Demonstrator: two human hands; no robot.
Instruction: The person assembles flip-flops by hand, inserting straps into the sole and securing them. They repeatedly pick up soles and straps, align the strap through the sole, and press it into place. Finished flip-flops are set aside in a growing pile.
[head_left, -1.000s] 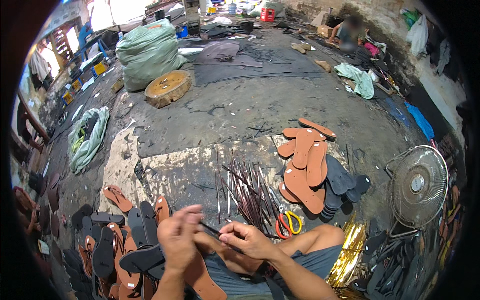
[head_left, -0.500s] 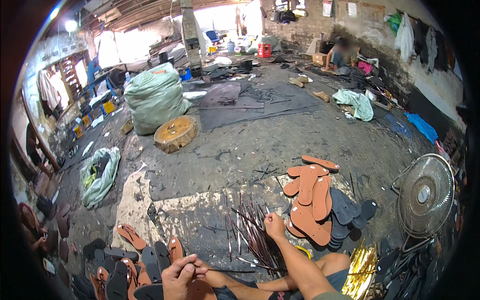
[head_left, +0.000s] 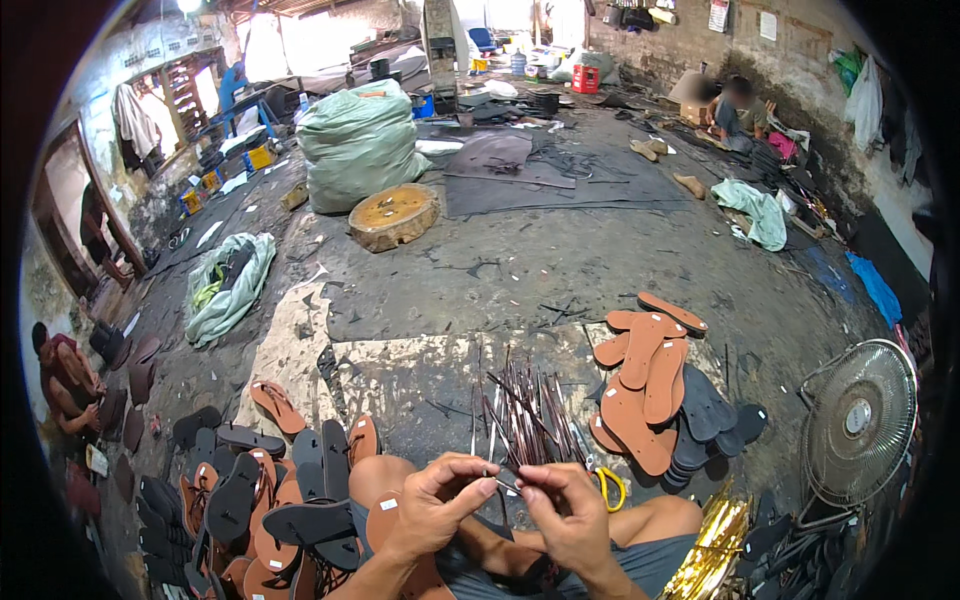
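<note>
A bulging pale-green sack (head_left: 358, 145) stands far left on the floor; two rectangular paper signs (head_left: 718, 15) hang on the far right wall; a red crate-like box (head_left: 584, 79) sits far centre.

The left hand (head_left: 430, 505) and right hand (head_left: 565, 510) meet over the person's lap, touching a thin strap (head_left: 505, 482) between them; a bundle of straps (head_left: 525, 415) lies on the floor just beyond; a pile of soles (head_left: 645, 385) sits right of it; a fan (head_left: 860, 425) stands farther right; finished sandals (head_left: 260, 490) lie left.
</note>
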